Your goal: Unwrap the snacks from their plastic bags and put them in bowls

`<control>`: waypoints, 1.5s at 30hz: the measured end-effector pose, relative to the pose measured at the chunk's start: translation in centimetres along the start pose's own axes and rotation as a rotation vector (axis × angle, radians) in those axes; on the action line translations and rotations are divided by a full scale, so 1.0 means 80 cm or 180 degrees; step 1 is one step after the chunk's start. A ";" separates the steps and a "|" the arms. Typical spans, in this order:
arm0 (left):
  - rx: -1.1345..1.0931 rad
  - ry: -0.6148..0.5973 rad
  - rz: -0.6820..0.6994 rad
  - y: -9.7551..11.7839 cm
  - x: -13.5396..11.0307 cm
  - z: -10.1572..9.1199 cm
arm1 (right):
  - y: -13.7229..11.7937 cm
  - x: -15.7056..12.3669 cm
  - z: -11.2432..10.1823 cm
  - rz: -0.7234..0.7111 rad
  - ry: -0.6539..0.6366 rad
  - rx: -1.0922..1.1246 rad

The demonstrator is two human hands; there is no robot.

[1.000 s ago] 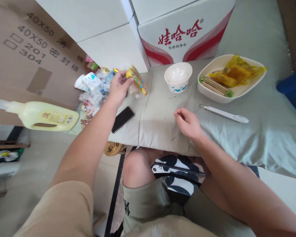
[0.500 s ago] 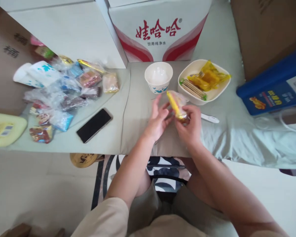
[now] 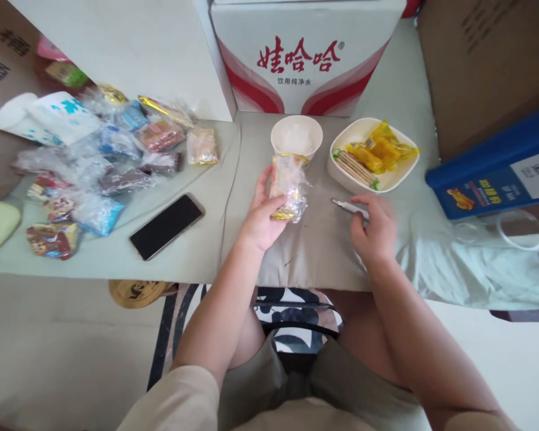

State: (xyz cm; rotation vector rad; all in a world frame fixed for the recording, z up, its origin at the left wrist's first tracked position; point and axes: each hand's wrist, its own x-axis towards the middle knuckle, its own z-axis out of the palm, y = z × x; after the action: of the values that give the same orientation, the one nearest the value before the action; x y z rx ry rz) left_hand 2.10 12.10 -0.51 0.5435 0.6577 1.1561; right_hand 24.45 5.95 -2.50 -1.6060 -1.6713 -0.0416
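My left hand (image 3: 263,218) is closed round a snack packet (image 3: 291,185) in clear and yellow wrapping, held up in front of the paper bowl (image 3: 296,134). The packet hides part of that bowl's front. On the right, my right hand (image 3: 377,227) has its fingers closed on a slim white utility knife (image 3: 348,206), whose narrow tip points left, low over the cloth. Just beyond the knife stands a cream dish (image 3: 336,173) holding yellow packets (image 3: 381,149) and a wrapped bundle of thin sticks (image 3: 354,169).
Several wrapped snacks (image 3: 161,136) lie piled at the left beside paper cups (image 3: 63,117). A phone (image 3: 166,226) rests on the cloth. Behind stands a white carton (image 3: 296,60); at the right are a blue box (image 3: 489,173) and a clear plastic cup (image 3: 518,229).
The packet has passed from my right hand to my left, which has closed on it. My right hand has moved right and taken hold of the utility knife. The view has shifted slightly.
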 end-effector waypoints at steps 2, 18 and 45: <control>-0.0160 0.0036 0.0046 0.005 -0.002 -0.001 | 0.016 -0.007 -0.009 0.0056 -0.0170 -0.0314; 0.0033 -0.0305 -0.0396 0.004 -0.006 0.013 | -0.022 -0.018 -0.023 0.1408 -0.0826 0.1050; 0.1174 0.0134 0.0591 -0.042 0.001 0.023 | -0.043 -0.017 -0.003 0.0559 -0.0803 0.1236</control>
State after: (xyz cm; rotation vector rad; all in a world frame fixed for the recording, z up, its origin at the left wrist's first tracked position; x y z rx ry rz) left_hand 5.65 10.99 -1.58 0.9097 0.8786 1.2283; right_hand 21.46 4.04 -1.42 -1.4931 -1.5938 0.5618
